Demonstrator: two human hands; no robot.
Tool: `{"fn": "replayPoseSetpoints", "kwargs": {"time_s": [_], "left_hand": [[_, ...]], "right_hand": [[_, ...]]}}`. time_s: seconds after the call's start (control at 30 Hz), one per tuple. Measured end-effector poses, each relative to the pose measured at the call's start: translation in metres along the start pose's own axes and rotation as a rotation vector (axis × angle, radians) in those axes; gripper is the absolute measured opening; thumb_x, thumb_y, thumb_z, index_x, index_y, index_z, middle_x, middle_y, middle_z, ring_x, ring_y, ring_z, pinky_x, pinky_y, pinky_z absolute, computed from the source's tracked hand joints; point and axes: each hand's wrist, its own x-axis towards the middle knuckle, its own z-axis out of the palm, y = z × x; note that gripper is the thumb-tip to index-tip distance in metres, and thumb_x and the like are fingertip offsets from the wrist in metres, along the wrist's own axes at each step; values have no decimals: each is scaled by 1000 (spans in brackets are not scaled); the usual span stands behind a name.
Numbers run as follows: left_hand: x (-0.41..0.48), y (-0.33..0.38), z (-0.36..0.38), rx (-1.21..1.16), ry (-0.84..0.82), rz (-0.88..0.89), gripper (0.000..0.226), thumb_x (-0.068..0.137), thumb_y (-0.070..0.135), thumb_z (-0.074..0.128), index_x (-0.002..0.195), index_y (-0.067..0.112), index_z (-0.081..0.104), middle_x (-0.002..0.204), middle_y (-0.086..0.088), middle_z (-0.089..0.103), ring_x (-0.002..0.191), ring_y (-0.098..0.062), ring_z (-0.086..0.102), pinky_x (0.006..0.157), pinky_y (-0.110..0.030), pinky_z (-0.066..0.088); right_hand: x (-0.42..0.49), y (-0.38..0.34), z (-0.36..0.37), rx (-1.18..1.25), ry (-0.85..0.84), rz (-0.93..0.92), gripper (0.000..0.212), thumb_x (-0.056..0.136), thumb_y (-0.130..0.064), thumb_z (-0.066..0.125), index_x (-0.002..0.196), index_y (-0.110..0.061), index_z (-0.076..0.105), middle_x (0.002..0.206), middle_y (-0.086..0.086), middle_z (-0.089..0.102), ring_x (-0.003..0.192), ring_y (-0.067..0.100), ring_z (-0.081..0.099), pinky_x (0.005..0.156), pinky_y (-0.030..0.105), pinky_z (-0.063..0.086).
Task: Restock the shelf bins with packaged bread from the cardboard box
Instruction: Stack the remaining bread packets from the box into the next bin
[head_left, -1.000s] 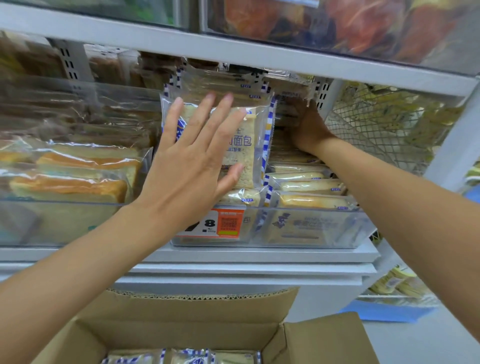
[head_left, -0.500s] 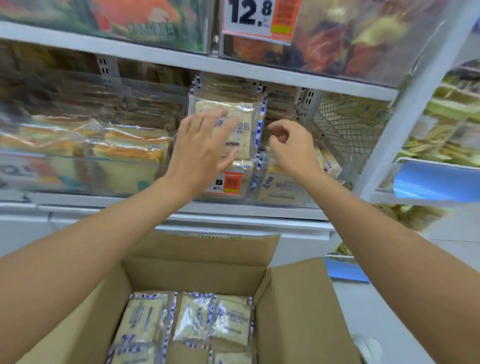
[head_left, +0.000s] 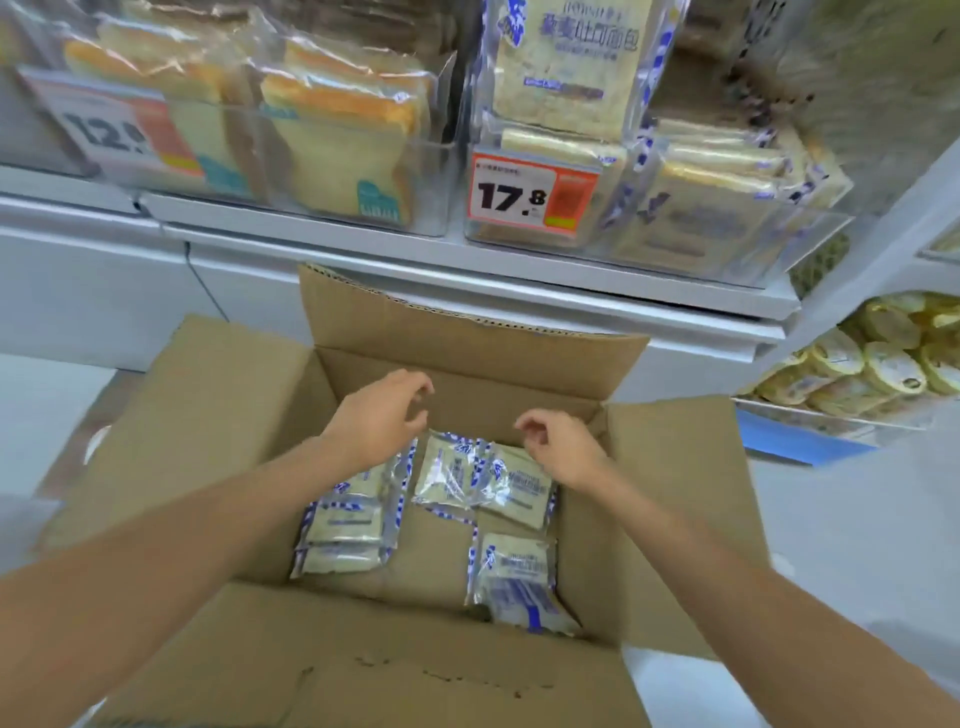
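Observation:
An open cardboard box (head_left: 208, 415) stands on the floor below the shelf. Several bread packs with blue-and-white trim (head_left: 483, 475) lie on its bottom. My left hand (head_left: 379, 415) hovers over the packs at the box's back left, fingers loosely curled, holding nothing. My right hand (head_left: 558, 441) hangs beside it over the back right packs, also empty with loosely curled fingers. Above, a clear shelf bin (head_left: 810, 228) with a 17.8 price tag (head_left: 532, 195) holds the same packs, one standing upright (head_left: 563, 67) in front.
A second clear bin (head_left: 436, 171) to the left holds sliced toast loaves, with a 12.8 tag (head_left: 119, 130). At lower right a shelf carries round wrapped buns (head_left: 872, 364). The box flaps stick out on all sides. Pale floor surrounds the box.
Both hands left the shelf bin and came down into the cardboard box. My view tilted down from the shelf to the box.

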Motion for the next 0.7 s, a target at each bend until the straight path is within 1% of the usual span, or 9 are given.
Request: {"fn": "replayPoseSetpoints", "kwargs": {"time_s": [0.17, 0.23, 0.33, 0.4, 0.47, 0.5, 0.57, 0.67, 0.7], "left_hand": [[-18, -50, 53, -77, -162, -186, 24, 95, 26, 56, 119, 24, 56, 91, 12, 51, 63, -1, 50, 65, -26, 42], [-23, -62, 66, -136, -213, -231, 27, 94, 23, 57, 121, 26, 56, 103, 10, 56, 65, 2, 50, 66, -24, 43], [-26, -72, 80, -273, -278, -310, 33, 94, 21, 58, 126, 23, 54, 121, 4, 52, 79, -9, 56, 68, -24, 48], [-21, -72, 87, -429, -269, -376, 36, 93, 18, 60, 128, 21, 53, 126, 1, 51, 87, -11, 57, 67, -24, 49], [-13, -65, 90, -562, -246, -415, 55, 86, 26, 72, 135, 21, 47, 138, 2, 47, 110, -13, 53, 84, -23, 47], [-8, -61, 91, -610, -271, -417, 73, 80, 33, 78, 142, 23, 40, 144, 6, 43, 124, -12, 46, 96, -24, 42], [-2, -49, 96, -706, -368, -421, 94, 72, 40, 84, 149, 26, 31, 143, 15, 38, 132, -6, 36, 105, -25, 34], [-2, -44, 104, -704, -428, -485, 55, 76, 38, 81, 122, 23, 57, 119, 12, 58, 114, -10, 53, 92, -22, 46], [-5, -48, 106, -677, -410, -500, 55, 74, 44, 81, 119, 21, 60, 117, 5, 63, 111, -15, 58, 93, -28, 49]], "right_hand": [[44, 69, 78, -126, -223, 237, 49, 100, -15, 48, 146, -3, 35, 148, 17, 41, 134, 31, 43, 109, 32, 35], [58, 86, 96, -205, -199, 302, 59, 99, -20, 49, 151, -6, 24, 154, 16, 31, 142, 32, 29, 114, 35, 27], [67, 99, 110, -344, -166, 274, 51, 92, -27, 59, 139, -13, 45, 145, 13, 39, 136, 31, 35, 111, 35, 30], [69, 95, 108, -248, -203, 199, 35, 88, -23, 65, 122, -15, 59, 127, 10, 48, 120, 27, 48, 101, 32, 38], [65, 82, 100, -54, -191, 88, 15, 86, -19, 68, 93, -9, 60, 97, 5, 48, 93, 22, 49, 79, 29, 38], [63, 72, 95, 37, -171, 32, 19, 85, -16, 69, 87, -2, 58, 88, 4, 44, 84, 20, 45, 73, 29, 34], [57, 53, 84, 233, -196, -63, 19, 83, -10, 73, 88, 3, 61, 83, 5, 45, 78, 15, 43, 72, 28, 35], [44, 41, 82, 334, -292, -53, 37, 81, -15, 77, 115, -9, 64, 107, 3, 59, 96, 9, 54, 91, 24, 42], [38, 42, 83, 299, -290, -7, 49, 82, -19, 77, 128, -14, 58, 120, 3, 57, 108, 10, 54, 98, 25, 41]]}}
